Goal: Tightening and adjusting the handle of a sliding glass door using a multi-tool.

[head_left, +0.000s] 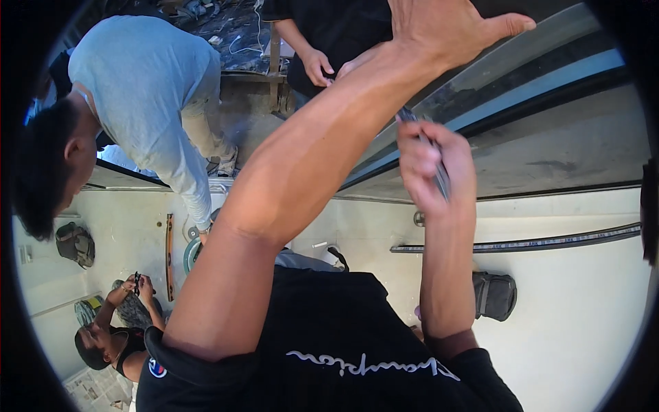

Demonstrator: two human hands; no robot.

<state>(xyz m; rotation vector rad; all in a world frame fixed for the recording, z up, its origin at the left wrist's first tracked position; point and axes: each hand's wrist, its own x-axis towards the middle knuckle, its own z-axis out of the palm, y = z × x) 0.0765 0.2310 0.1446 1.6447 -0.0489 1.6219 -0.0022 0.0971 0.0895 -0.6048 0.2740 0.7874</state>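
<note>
My left arm reaches up across the view, and my left hand [439,31] is at the top edge beside a dark framed panel [542,130]. Its thumb is stretched out to the right; the other fingers are cut off by the edge, and I cannot tell whether the palm touches the panel. Lower down, my right hand [439,165] is raised with its fingers wrapped round a slim grey metal tool [441,180]. The tool's dark end pokes out above the fist toward my left forearm, and its exact kind is hidden by the fingers.
A person in a light blue shirt [144,75] bends over at the left. Another in black [336,34] stands beyond my forearm, and one more [113,343] sits low at left. On the pale floor lie a long dark strip [522,244], a bag [494,295] and an orange bar [169,257].
</note>
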